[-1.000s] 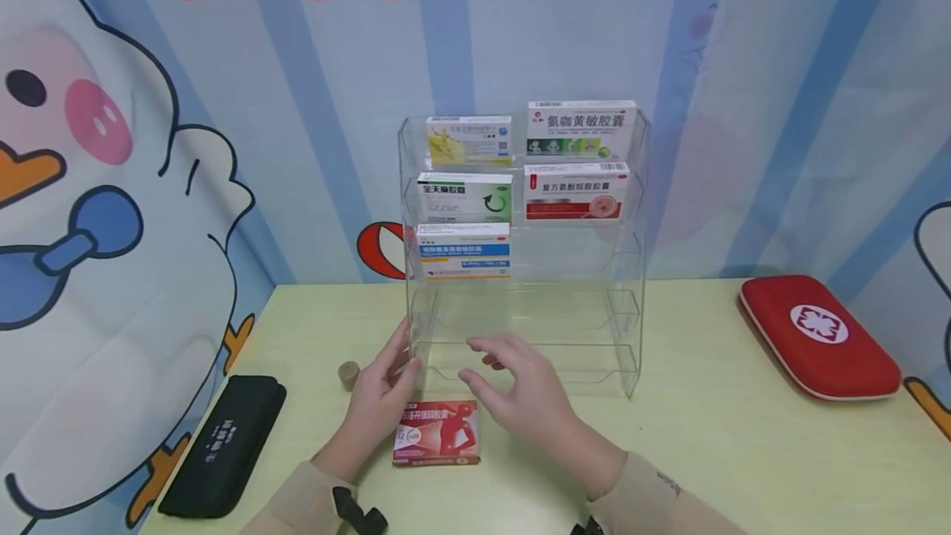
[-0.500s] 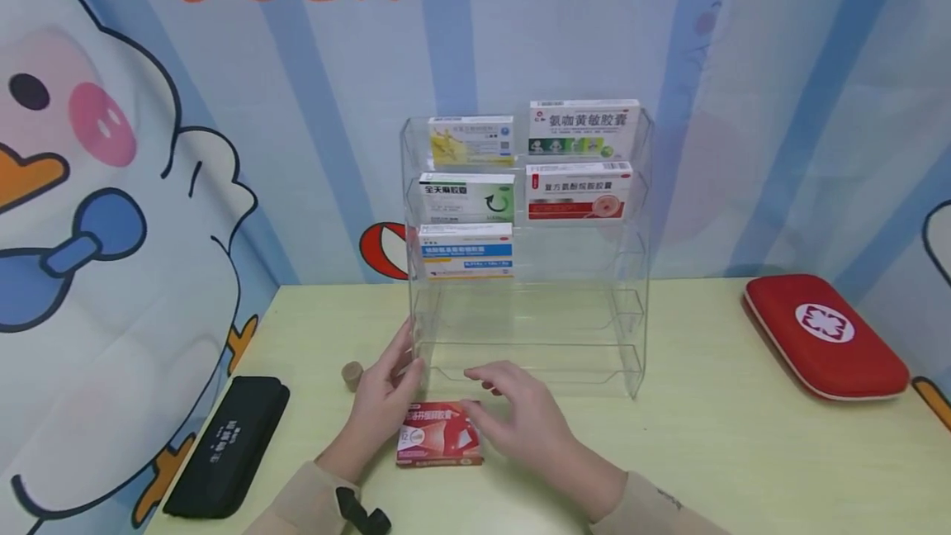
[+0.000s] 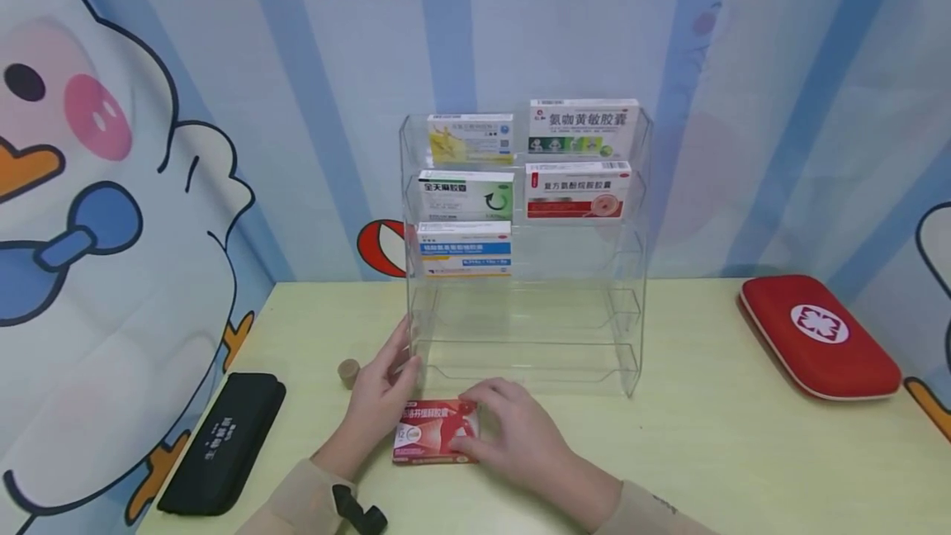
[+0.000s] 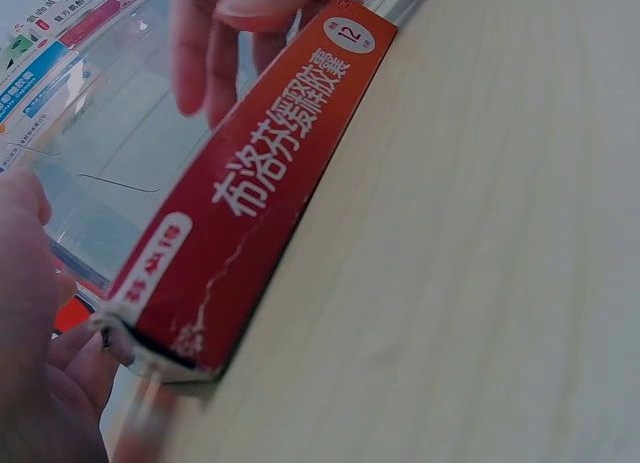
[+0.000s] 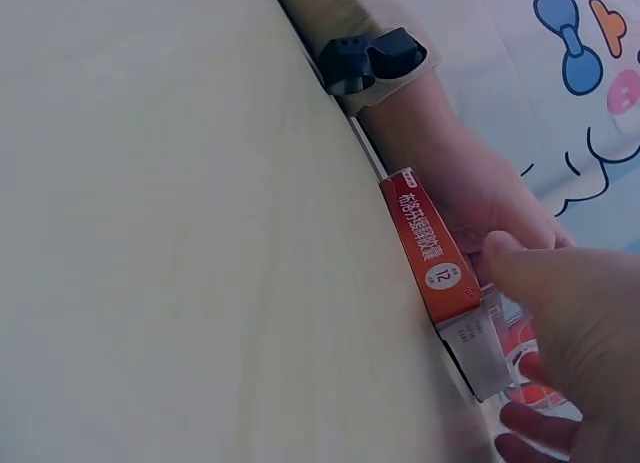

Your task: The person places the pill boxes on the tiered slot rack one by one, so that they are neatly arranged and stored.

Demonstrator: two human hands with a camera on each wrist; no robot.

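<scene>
A clear plastic display rack (image 3: 565, 308) stands upright on the table, with several medicine boxes in its upper tiers. My left hand (image 3: 380, 386) holds the rack's lower left side, thumb at the front edge and fingers along the outside. In front of the rack lies a red medicine box (image 3: 427, 434), flat on the table. Over its right end is my right hand (image 3: 520, 436), thumb above the box and fingers by its far right corner. The right wrist view shows the thumb and fingers spread near the box's end (image 5: 478, 353). Whether they touch it is unclear.
On the left lie a black zip case (image 3: 223, 444) and a small brown cylinder (image 3: 348, 373). A red first-aid case (image 3: 820, 337) lies at the far right. Behind the table (image 3: 728, 452) hangs a cartoon-print cloth (image 3: 327, 147).
My right hand has come down and toward me from the rack's front to the red medicine box's right end. The left hand stays at the rack; the box lies where it was.
</scene>
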